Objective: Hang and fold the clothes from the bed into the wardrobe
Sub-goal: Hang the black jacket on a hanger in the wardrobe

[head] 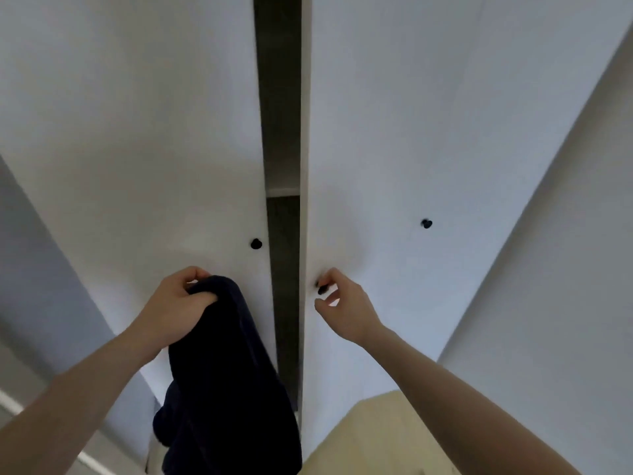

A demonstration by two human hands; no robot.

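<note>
I stand close to a white wardrobe. My left hand (178, 308) grips a dark navy garment (226, 382) that hangs down in front of the left door (137, 149). My right hand (342, 303) pinches a small black knob (322, 289) on the middle door (376, 132), whose edge stands slightly ajar. Between the two doors a narrow dark gap (282, 166) shows the inside, with a white shelf (283, 192) across it.
Two more black knobs sit on the doors, one on the left door (256, 244) and one further right (426, 223). A grey wall (565, 269) flanks the wardrobe on the right. Pale wooden floor (376, 440) shows below.
</note>
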